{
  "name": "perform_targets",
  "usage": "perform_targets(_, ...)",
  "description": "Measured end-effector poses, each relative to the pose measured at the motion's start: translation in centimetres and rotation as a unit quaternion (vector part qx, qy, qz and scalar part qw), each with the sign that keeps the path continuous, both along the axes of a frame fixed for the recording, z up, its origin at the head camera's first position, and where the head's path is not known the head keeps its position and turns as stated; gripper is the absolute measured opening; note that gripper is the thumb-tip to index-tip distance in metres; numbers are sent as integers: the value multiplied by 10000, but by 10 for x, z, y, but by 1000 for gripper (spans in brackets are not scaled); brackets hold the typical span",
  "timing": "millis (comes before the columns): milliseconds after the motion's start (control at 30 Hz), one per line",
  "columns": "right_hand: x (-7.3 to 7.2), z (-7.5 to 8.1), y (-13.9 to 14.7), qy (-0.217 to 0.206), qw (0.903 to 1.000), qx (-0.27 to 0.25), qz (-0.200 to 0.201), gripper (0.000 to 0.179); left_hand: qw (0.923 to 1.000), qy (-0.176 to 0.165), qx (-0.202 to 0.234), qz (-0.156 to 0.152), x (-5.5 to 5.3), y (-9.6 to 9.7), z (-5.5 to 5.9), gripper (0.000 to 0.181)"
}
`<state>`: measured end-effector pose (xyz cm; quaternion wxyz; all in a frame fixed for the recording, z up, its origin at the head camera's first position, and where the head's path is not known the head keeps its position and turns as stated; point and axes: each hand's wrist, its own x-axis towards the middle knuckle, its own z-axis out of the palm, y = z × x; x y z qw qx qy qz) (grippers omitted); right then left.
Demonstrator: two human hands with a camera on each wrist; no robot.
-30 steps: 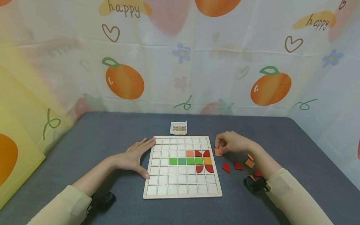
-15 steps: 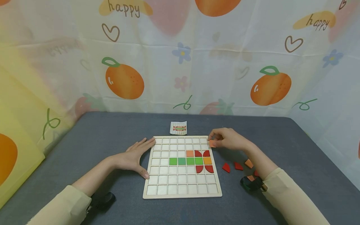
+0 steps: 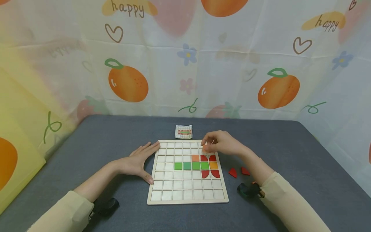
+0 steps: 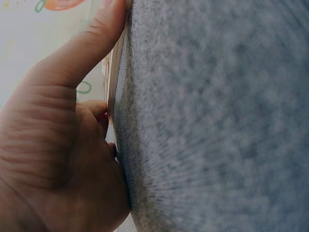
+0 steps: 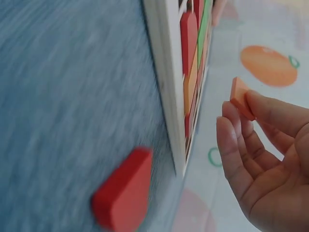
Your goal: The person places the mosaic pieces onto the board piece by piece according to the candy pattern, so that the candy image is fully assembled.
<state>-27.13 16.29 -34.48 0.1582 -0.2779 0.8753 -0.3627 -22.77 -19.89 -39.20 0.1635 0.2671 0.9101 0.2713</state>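
Observation:
A square white grid board (image 3: 185, 195) lies on the table, with green, orange, salmon and dark red tiles set in some cells at its middle and right. My left hand (image 3: 131, 164) rests along the board's left edge, thumb and fingers spread; in the left wrist view its thumb (image 4: 91, 46) touches the rim. Above the board's upper right part, my right hand (image 3: 224, 143) pinches a salmon-orange square tile (image 5: 240, 98) between thumb and fingers, held clear of the board. Two red quarter-round tiles (image 3: 233, 172) lie right of the board.
A small pattern card (image 3: 184, 132) lies just behind the board. More loose tiles are mostly hidden under the right forearm and the black wrist camera (image 3: 247, 190). A printed curtain (image 3: 162, 64) hangs behind the dark grey table (image 3: 121, 132).
My right hand has lifted the salmon-orange tile from beside the board and carried it left, over the board's upper right cells. The left hand has not moved.

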Motion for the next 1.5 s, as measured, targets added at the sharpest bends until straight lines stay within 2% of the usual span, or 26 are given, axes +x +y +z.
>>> perform_targets(867,2,3,-58,97,9992,-253,297,20,10000,-36,-38,41,0,1,0,130)
perform_targets(1033,3,2,-64,41,9993,-28,372,17,10000,-27,-70,62,0,1,0,131)
perform_targets(1267,3,-4,-66,195,9974,424,542,13,10000,-12,-46,60,0,1,1,130)
perform_targets(1500,3,-6,-64,260,9960,501,686,15,10000,-4,-34,42,1,2,1,130)
